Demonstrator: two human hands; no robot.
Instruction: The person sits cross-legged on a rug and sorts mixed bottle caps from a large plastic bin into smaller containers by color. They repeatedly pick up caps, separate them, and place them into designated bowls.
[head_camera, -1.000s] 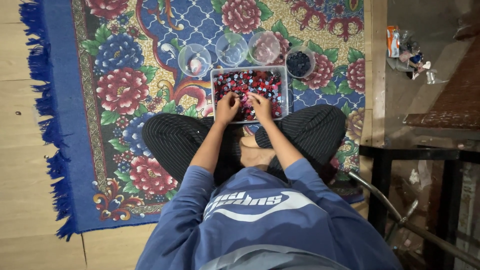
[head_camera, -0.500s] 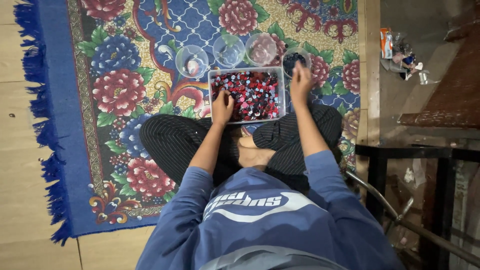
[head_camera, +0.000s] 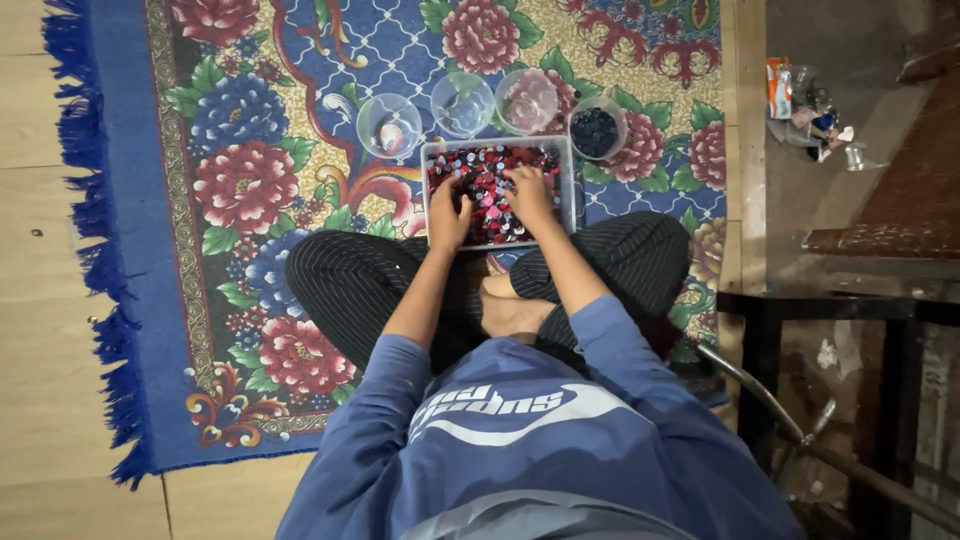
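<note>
Sorting-type handling: left hand (head_camera: 447, 215) and right hand (head_camera: 528, 196) both sunk into clear rectangular tray (head_camera: 571, 190) of small red, dark and pale pieces (head_camera: 487, 185), tray set on floral rug (head_camera: 250, 180) just ahead of crossed legs. Fingers curled down among pieces; grasp on any single piece impossible to tell. Pieces judged light, hard, smooth, prone to slipping and scattering; best pinched singly by edges between fingertips. Beyond tray, row of four clear round bowls: first bowl (head_camera: 389, 126), second bowl (head_camera: 462, 103), third bowl (head_camera: 526, 100), dark-filled bowl (head_camera: 596, 128).

Both hands (head_camera: 490, 205) reach forward, palms down, fingers spread
</note>
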